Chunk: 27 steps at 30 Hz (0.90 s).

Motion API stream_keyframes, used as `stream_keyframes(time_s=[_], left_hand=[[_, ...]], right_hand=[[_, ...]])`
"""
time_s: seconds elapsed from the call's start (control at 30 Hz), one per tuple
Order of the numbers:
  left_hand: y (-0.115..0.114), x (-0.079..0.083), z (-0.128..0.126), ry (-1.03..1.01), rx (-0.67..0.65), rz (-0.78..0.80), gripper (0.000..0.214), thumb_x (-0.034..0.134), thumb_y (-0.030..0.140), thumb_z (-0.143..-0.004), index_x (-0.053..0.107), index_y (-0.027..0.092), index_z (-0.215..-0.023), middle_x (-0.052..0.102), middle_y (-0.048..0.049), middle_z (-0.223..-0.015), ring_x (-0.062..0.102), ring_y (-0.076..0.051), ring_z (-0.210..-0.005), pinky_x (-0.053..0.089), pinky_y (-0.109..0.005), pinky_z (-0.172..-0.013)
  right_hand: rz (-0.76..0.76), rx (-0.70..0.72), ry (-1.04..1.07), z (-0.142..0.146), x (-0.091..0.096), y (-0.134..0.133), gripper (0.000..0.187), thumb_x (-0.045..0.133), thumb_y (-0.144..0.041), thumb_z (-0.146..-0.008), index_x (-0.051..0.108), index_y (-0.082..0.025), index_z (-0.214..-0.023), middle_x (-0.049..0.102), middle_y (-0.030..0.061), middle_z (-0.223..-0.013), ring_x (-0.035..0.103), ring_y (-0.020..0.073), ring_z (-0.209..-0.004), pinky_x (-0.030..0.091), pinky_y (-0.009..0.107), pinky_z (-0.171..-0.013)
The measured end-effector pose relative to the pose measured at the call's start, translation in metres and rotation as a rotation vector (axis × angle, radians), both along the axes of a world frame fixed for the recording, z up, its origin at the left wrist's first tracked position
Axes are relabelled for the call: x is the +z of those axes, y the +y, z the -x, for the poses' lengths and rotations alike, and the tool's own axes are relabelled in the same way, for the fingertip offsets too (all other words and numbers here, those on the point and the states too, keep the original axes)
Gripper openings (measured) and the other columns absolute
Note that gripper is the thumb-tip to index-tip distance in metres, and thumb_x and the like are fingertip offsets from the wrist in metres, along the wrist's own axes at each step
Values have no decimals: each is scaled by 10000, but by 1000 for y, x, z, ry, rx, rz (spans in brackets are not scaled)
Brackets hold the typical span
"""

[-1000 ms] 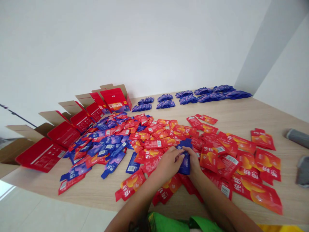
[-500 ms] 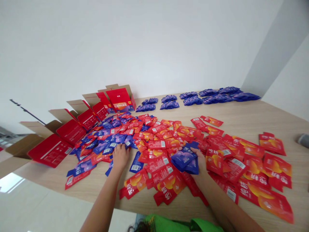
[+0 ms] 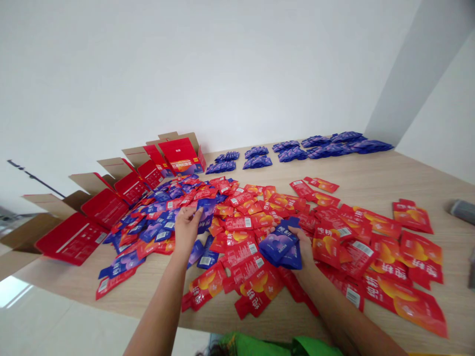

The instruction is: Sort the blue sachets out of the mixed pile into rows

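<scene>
A wide heap of red packets (image 3: 334,237) and blue packets (image 3: 163,222) covers the wooden table (image 3: 371,173). My right hand (image 3: 302,247) is closed on a small stack of blue packets (image 3: 280,242), held just above the red ones near the table's front. My left hand (image 3: 187,225) is lifted over the mixed pile to the left, its fingers pinching one blue packet (image 3: 203,217) that hangs below them.
Several open red cardboard boxes (image 3: 100,207) line the table's left side. Sorted stacks of blue packets (image 3: 297,148) run along the far edge by the white wall. A grey object (image 3: 462,211) lies at the right edge.
My left hand left the stack, reached left into the mixed pile and has lifted a blue packet. My right hand stays holding the blue stack.
</scene>
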<state>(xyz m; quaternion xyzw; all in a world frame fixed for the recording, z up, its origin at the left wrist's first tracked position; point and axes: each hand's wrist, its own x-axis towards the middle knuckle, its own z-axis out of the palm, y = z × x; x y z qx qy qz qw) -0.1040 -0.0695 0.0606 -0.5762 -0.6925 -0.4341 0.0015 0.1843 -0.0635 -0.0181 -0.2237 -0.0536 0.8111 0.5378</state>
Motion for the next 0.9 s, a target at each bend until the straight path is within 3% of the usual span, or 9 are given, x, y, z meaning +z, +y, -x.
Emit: stream_keyframes(time_s=[0.1, 0.2, 0.3, 0.37, 0.53, 0.73, 0.83, 0.9], left_hand=[[9, 6, -44, -374, -150, -46, 284, 617, 395, -747, 542, 186, -570, 499, 42, -548, 466, -107, -537, 384, -220, -533], [17, 3, -88, -851, -295, 13, 240, 675, 365, -692, 524, 188, -632, 486, 84, -461, 429, -68, -387, 368, -186, -429], [16, -5, -127, -1258, -314, 132, 186, 695, 243, -661, 522, 175, -656, 570, 56, -478, 549, -84, -412, 468, -181, -463], [11, -12, -148, -1423, -297, 251, 123, 653, 158, -688, 538, 155, -646, 621, 11, -510, 624, -108, -475, 525, -193, -517], [-8, -30, -178, -1575, -275, 408, 90, 563, 46, -742, 592, 112, -686, 693, -66, -610, 701, -162, -586, 569, -203, -552], [-10, -35, -179, -1584, -245, 380, 104, 575, 39, -741, 588, 114, -670, 702, -71, -644, 718, -185, -649, 598, -249, -645], [-10, -37, -176, -1554, -276, 424, 74, 606, 61, -724, 604, 117, -676, 705, -72, -660, 711, -178, -649, 597, -259, -674], [-13, -38, -174, -1511, -335, 518, 36, 639, 92, -703, 622, 118, -684, 693, -62, -637, 682, -158, -569, 580, -238, -594]], right_hand=[[-12, 21, 15, 1, -3, -1, 189, 620, -279, -619, 636, -180, -779, 696, 53, -726, 683, 252, -746, 577, 406, -707], [-24, 63, 27, 1, -4, 0, 214, 632, -303, -626, 648, -167, -791, 693, 60, -708, 685, 258, -747, 576, 406, -699], [-22, 51, 25, 2, -2, 0, 233, 656, -331, -632, 658, -159, -789, 694, 60, -687, 687, 253, -729, 576, 393, -692], [-21, -22, -4, 3, 1, 0, 212, 676, -354, -646, 657, -174, -756, 694, 39, -659, 683, 234, -684, 577, 381, -685], [11, -281, -94, 6, 10, -1, 248, 720, -453, -673, 653, -221, -726, 710, -24, -653, 668, 178, -607, 581, 341, -687], [46, -271, -123, 8, 17, -3, 459, 659, -635, -685, 674, -201, -831, 737, 26, -734, 702, 227, -756, 587, 359, -700], [40, -259, -154, 6, 14, -3, 385, 725, -547, -660, 659, -197, -807, 728, 16, -702, 700, 219, -704, 588, 344, -656], [49, -227, -200, 5, 11, -4, 298, 775, -431, -629, 642, -189, -740, 708, 5, -637, 685, 205, -614, 580, 327, -596]])
